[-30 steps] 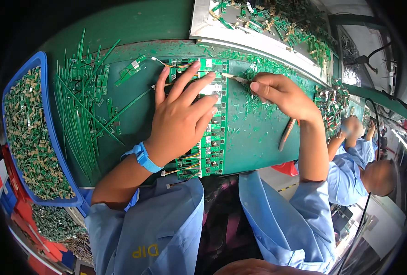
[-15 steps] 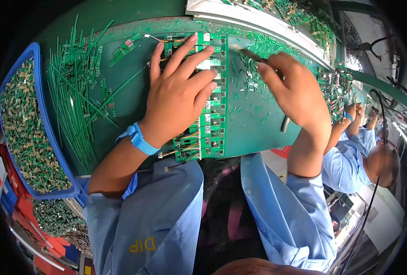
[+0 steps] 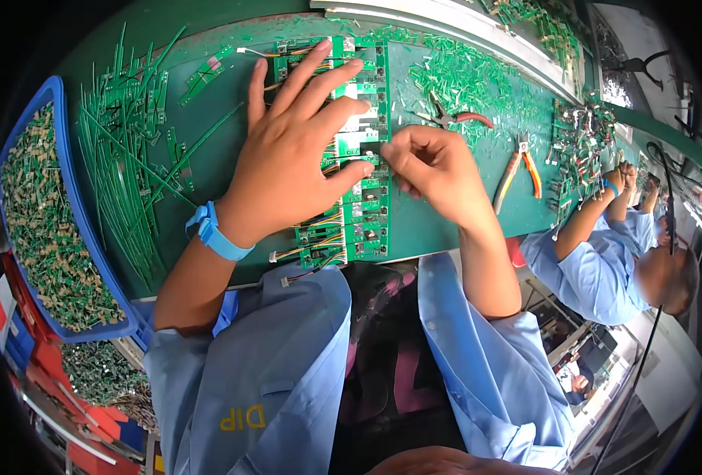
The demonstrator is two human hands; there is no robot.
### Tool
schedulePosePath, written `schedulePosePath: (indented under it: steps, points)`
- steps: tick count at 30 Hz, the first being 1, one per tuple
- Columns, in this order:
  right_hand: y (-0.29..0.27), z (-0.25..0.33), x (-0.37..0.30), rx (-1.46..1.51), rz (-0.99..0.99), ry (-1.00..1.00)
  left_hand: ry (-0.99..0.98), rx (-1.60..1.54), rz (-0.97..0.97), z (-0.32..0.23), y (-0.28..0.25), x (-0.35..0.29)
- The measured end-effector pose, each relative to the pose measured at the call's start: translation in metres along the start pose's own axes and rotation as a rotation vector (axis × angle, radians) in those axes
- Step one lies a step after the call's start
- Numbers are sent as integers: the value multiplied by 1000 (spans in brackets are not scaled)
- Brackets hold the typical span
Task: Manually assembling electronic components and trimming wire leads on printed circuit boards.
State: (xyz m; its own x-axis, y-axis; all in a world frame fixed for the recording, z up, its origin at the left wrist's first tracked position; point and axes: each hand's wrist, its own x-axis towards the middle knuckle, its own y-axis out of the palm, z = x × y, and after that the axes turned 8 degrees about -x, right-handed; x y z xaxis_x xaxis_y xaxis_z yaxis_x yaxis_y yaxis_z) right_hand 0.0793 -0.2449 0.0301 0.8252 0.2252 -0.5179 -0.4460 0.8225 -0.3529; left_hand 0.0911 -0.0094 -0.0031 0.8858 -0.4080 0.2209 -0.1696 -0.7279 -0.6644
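Note:
A panel of green circuit boards (image 3: pixel 376 210) lies lengthwise in front of me, with bundles of thin coloured wires (image 3: pixel 319 235) ending in white plugs along its left side. My left hand (image 3: pixel 292 154) rests palm down across it, fingers spread, and hides much of its upper left part. My right hand (image 3: pixel 438 170) is closed, thumb and forefinger pinched at the panel's right edge strip; whatever is between the fingertips is hidden. Just beyond that hand lie red-handled cutters (image 3: pixel 472 118). Pliers with orange handles (image 3: pixel 531 170) lie farther right.
Green offcuts (image 3: pixel 466 83) litter the mat's far right. Long green strips (image 3: pixel 117 170) pile up at left, beside a blue bin (image 3: pixel 68 170) full of small boards. Wired boards (image 3: pixel 580 146) are heaped at right, near a co-worker in a blue shirt (image 3: pixel 584 269).
My right hand has moved left and nearer to the panel's edge. The dark-tipped tool it held is out of it; red-handled cutters now lie on the mat. The left hand stays on the panel.

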Motion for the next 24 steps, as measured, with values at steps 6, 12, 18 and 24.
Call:
schedulePosePath:
  steps: [6,12,18,24]
  points:
    - [5,-2,2,-57,8,1,-11,-36,-29,0,3,-3]
    - [23,27,-7,-374,-164,-32,-30,-48,-37,1,5,-5]
    - [35,37,-11,-752,-333,-191,-19,-53,-78,3,8,-5]
    - [17,29,-12,-397,-236,-71,-34,-67,-72,4,4,-9]
